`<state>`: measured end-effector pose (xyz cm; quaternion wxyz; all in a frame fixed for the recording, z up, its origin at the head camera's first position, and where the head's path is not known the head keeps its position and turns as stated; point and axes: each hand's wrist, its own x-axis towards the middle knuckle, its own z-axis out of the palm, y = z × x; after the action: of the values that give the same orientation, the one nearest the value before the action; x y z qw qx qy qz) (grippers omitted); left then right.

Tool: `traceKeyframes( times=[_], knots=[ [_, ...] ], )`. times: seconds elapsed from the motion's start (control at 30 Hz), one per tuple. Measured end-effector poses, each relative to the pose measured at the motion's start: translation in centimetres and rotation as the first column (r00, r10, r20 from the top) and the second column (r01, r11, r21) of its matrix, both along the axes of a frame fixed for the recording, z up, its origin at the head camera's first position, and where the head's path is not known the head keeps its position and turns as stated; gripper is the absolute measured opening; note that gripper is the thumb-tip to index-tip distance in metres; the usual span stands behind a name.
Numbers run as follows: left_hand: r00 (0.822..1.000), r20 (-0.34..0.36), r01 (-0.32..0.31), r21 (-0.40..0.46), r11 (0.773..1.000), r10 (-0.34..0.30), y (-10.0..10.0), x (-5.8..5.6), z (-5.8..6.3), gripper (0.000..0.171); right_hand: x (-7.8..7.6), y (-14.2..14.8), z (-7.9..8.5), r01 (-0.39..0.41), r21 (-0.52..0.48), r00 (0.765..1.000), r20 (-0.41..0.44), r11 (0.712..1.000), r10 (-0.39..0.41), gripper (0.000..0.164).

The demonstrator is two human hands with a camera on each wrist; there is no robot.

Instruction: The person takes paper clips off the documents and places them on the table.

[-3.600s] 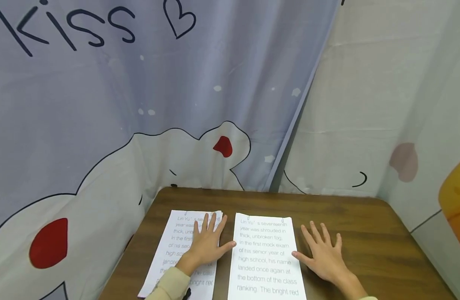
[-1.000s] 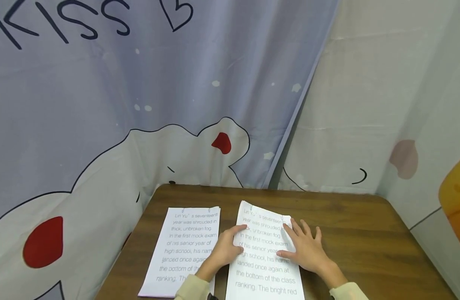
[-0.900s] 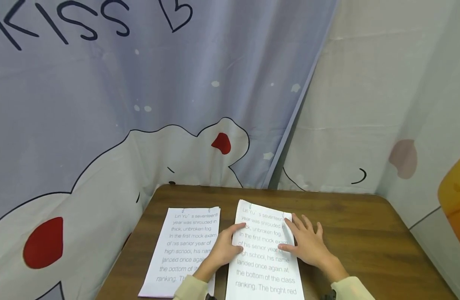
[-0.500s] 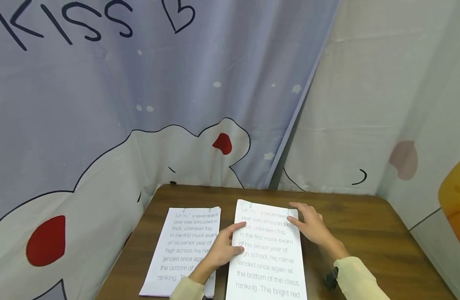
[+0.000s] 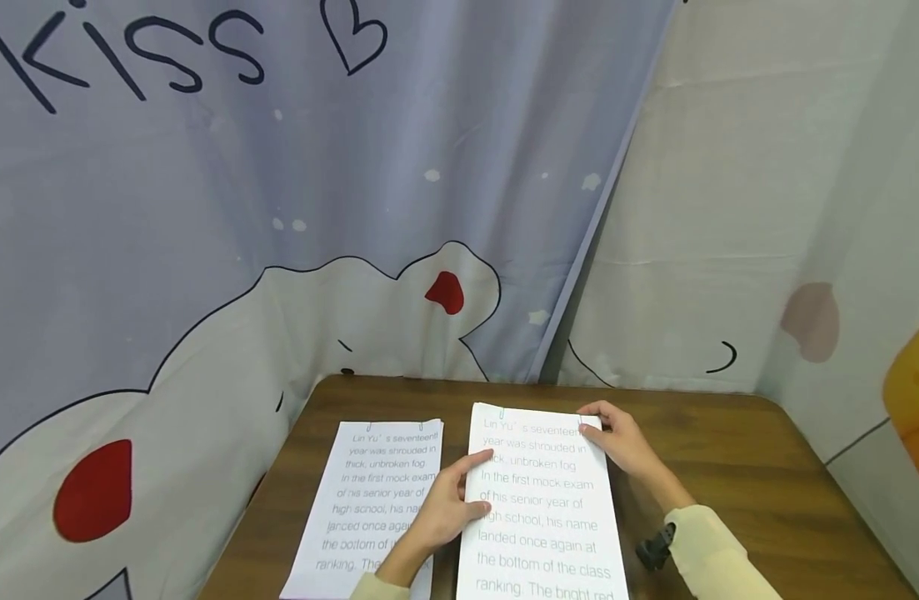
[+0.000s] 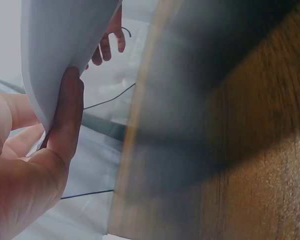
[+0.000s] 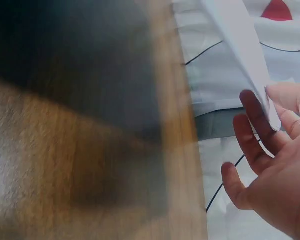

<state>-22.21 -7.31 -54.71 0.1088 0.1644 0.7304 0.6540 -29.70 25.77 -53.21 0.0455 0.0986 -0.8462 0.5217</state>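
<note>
A stack of printed paper sheets (image 5: pixel 537 500), with paper clips at its top edge, is held between both hands. My left hand (image 5: pixel 446 504) grips its left edge, thumb and a finger on the front; the left wrist view shows other fingers behind the paper (image 6: pixel 65 40). At the top right corner my right hand (image 5: pixel 616 437) pinches the sheets, thumb in front. In the right wrist view, fingers (image 7: pixel 250 135) lie behind the paper (image 7: pixel 245 45), which stands raised off the table. A second clipped stack (image 5: pixel 369 500) with the same text lies to the left, partly hidden by my left arm.
The brown wooden table (image 5: pixel 729 467) extends to the right of the papers. Behind it hangs a blue and white curtain (image 5: pixel 399 167) with printed drawings. A black device (image 5: pixel 656 547) is worn on the right wrist.
My right hand has moved from the right edge up to the top right corner and now pinches it. The right-hand stack, flat at first, is now lifted. The left hand came over from the other stack.
</note>
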Motion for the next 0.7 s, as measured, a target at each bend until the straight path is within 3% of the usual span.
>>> traceKeyframes(
  times=[0.23, 0.7],
  knots=[
    [1.0, 0.001, 0.015, 0.016, 1.0, -0.015, -0.08, 0.33, 0.04, 0.079, -0.32, 0.2, 0.36, -0.063, -0.152, 0.997, 0.038, 0.986, 0.07, 0.023],
    [0.999, 0.047, 0.009, 0.033, 0.999, -0.01, -0.34, 0.97, 0.3, 0.078, -0.73, 0.45, 0.68, -0.197, -0.152, 0.98, -0.013, 0.968, 0.198, 0.016]
  ],
)
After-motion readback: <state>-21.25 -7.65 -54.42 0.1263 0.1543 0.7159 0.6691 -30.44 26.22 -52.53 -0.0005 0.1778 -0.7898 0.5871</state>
